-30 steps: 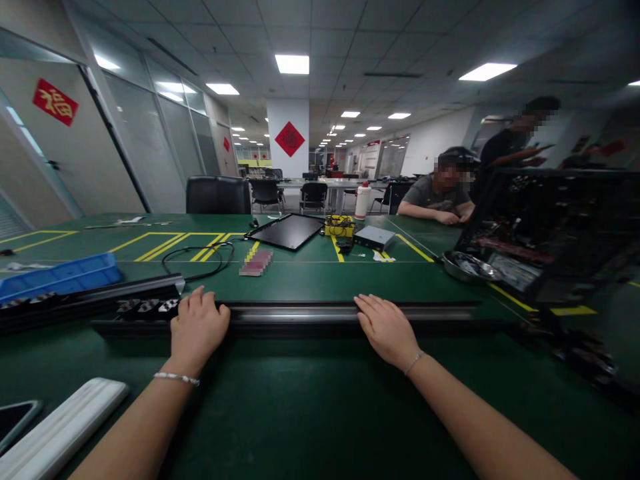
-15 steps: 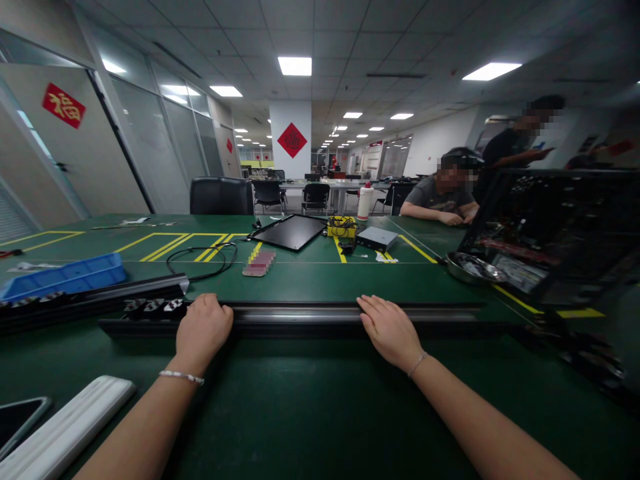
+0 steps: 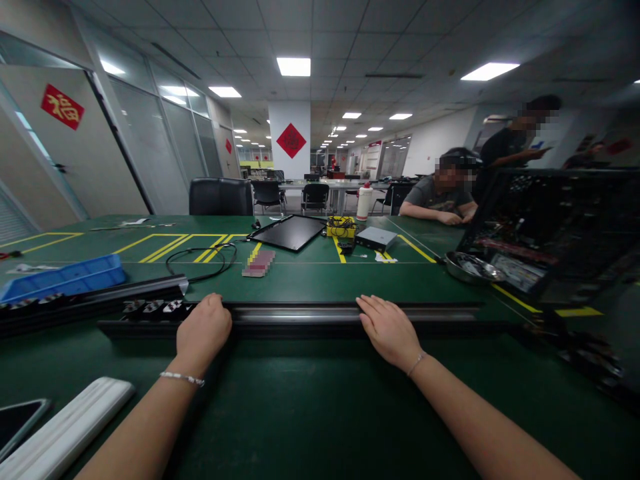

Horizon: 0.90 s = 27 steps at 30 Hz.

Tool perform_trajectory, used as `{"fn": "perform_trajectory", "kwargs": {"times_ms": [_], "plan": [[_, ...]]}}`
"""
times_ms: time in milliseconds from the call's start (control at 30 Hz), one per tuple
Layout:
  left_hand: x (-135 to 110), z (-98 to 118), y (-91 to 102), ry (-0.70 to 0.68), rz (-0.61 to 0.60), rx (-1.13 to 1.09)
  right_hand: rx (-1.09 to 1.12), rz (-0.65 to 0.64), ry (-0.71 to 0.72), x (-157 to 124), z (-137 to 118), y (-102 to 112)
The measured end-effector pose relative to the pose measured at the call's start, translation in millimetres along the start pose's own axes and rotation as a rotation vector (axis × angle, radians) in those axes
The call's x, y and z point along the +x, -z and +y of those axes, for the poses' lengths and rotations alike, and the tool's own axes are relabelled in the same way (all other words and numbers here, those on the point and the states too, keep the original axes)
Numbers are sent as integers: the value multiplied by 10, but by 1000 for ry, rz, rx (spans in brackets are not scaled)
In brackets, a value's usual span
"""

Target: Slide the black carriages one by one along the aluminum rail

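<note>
A long black metal rail (image 3: 300, 329) with a shiny grooved channel lies across the green table in front of me. At its left part sit several socket-like modules (image 3: 153, 307) with silvery faces. My left hand (image 3: 205, 327) is closed over the rail just right of these modules; its fingertips are hidden. Further right, my right hand (image 3: 391, 329) rests on the rail with fingers stretched out together across the channel. A second black rail (image 3: 120, 295), also carrying modules, lies at the left behind the first.
A blue plastic bin (image 3: 65, 279) stands at the left. White bar-shaped object (image 3: 65, 427) and a dark-screened device (image 3: 20, 423) lie near left. Beyond are a flat black panel (image 3: 290, 232), a cable and a grey box (image 3: 377, 237). An open computer case (image 3: 545, 233) and metal bowl (image 3: 470, 268) stand right; people are behind.
Both hands and the rail stay nearly in place. The whole view has shifted very slightly. The standing person at the right has moved a little.
</note>
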<state>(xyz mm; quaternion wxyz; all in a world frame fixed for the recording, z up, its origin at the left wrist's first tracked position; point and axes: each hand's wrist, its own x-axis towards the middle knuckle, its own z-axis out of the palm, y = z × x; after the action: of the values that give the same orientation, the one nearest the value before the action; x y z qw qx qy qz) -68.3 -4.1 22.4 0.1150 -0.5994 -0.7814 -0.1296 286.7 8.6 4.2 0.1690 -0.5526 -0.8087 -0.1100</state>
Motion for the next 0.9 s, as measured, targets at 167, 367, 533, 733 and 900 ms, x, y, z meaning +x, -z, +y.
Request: {"fn": "perform_trajectory", "kwargs": {"times_ms": [167, 367, 533, 733, 900], "plan": [[22, -27, -6, 1, -36, -22, -4, -3, -2, 3, -2, 9], [161, -291, -9, -85, -175, -58, 7, -7, 3, 6, -4, 20], [256, -492, 7, -201, -301, -178, 6, -19, 1, 5, -7, 23], [250, -490, 84, -155, -334, -284, 12, -12, 0, 4, -10, 18], [291, -555, 79, -154, -384, -286, 2, 16, 14, 7, 2, -10]]}}
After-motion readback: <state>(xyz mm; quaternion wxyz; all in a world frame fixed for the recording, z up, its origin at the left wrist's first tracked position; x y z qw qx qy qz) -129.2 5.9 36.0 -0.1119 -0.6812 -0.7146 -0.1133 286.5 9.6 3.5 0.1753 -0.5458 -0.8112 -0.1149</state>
